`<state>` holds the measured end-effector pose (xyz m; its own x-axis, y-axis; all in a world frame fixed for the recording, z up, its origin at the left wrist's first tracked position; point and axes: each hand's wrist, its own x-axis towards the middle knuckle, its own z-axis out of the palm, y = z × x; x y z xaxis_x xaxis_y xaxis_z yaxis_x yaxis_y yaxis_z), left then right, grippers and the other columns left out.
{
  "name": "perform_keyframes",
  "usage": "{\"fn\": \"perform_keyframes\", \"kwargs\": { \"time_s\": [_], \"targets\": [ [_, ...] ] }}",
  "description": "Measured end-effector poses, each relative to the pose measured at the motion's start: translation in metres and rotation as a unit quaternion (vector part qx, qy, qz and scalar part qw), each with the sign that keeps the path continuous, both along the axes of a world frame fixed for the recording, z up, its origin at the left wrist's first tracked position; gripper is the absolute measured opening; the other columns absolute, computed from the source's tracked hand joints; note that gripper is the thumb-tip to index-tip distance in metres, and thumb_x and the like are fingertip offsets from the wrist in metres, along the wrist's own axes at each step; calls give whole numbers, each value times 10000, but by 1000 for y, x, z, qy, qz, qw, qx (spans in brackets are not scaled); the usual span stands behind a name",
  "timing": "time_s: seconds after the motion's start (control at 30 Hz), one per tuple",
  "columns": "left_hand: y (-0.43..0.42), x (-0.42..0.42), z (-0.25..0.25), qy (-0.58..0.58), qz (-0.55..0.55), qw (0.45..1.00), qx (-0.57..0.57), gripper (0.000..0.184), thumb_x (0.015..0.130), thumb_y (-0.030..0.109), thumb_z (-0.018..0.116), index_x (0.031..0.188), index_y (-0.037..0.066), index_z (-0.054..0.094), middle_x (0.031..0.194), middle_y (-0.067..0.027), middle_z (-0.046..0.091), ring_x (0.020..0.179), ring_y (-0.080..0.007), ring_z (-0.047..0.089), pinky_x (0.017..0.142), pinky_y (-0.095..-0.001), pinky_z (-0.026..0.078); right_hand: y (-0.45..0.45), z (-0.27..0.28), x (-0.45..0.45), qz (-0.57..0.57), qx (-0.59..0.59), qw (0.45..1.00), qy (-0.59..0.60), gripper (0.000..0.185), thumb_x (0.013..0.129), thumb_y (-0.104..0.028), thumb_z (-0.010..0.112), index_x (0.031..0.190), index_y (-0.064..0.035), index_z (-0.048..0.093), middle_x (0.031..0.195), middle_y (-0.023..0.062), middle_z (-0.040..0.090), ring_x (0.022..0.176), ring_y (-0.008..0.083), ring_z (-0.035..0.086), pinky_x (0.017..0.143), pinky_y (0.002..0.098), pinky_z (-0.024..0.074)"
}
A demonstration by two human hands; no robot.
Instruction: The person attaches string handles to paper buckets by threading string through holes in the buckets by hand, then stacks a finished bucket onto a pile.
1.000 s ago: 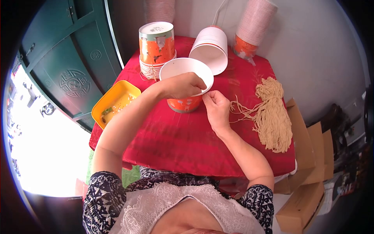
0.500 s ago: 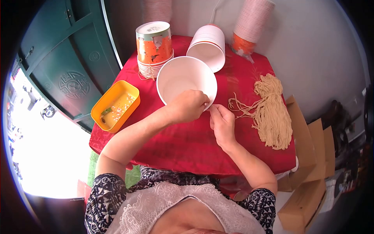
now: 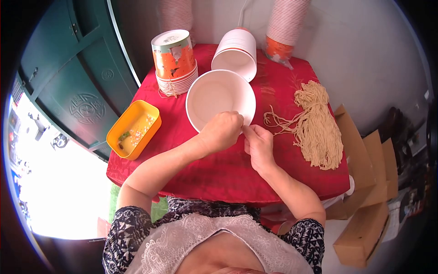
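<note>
A large white paper bucket leans with its open mouth toward me on the red-covered table. Over its near right rim reaches my left hand, closed, with fingertips at the inner wall. Just outside the same rim, my right hand is closed in a pinch, thumb and forefinger meeting close to the left fingertips. Whatever small thing may be between the right fingers is hidden. To the right lies a bundle of beige cords, a few strands trailing toward my right hand.
A yellow tub with small white bits stands at left. Behind are upside-down orange-printed buckets, white buckets on their side and a tall bucket stack. Cardboard boxes sit right of the table.
The view has shifted slightly. The bucket's mouth faces a little more toward me, and both hands stay together at its near right rim.
</note>
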<state>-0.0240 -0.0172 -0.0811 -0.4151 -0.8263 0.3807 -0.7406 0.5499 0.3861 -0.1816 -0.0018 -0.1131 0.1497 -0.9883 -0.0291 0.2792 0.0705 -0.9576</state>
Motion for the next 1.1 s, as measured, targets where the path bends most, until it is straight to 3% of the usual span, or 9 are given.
{"fn": "perform_keyframes", "kwargs": {
  "time_s": [0.37, 0.53, 0.63, 0.83, 1.1],
  "targets": [
    [-5, 9, -15, -30, 58, 997, -28, 162, 856, 106, 631, 760, -24, 614, 829, -214, 645, 769, -410, 650, 688, -486, 521, -20, -10, 12, 34, 19, 999, 14, 275, 942, -109, 601, 676, -49, 568, 564, -40, 476, 449, 38, 386, 397, 246, 282],
    [-9, 20, -29, -18, 75, 997, 22, 146, 858, 102, 619, 779, -20, 625, 817, -222, 653, 748, -404, 657, 685, -468, 527, -32, -15, 13, 79, 33, 994, 65, 320, 941, -123, 592, 632, -79, 521, 559, -44, 454, 450, 37, 372, 386, 248, 269],
    [-8, 22, -25, -61, 97, 992, 45, 154, 872, 113, 601, 813, -23, 640, 795, -226, 657, 731, -387, 661, 682, -459, 526, -38, -20, 11, 87, 11, 989, 117, 324, 935, -137, 592, 630, -43, 535, 557, -23, 462, 474, 58, 398, 418, 281, 312],
    [-11, 26, -37, 6, 85, 995, 58, 178, 887, 128, 575, 839, -26, 651, 781, -225, 663, 736, -367, 669, 693, -461, 523, -52, -32, 10, 31, -78, 964, 252, 300, 911, -178, 602, 742, 70, 615, 582, 87, 558, 563, 135, 518, 550, 365, 423],
    [-7, 30, -50, 50, 116, 988, 89, 180, 869, 37, 545, 958, -34, 685, 872, -216, 685, 849, -357, 679, 761, -434, 535, -58, -34, 10, 23, -133, 928, 346, 327, 884, -186, 600, 699, 83, 593, 550, 193, 521, 521, 207, 542, 551, 419, 433]
  ]
}}
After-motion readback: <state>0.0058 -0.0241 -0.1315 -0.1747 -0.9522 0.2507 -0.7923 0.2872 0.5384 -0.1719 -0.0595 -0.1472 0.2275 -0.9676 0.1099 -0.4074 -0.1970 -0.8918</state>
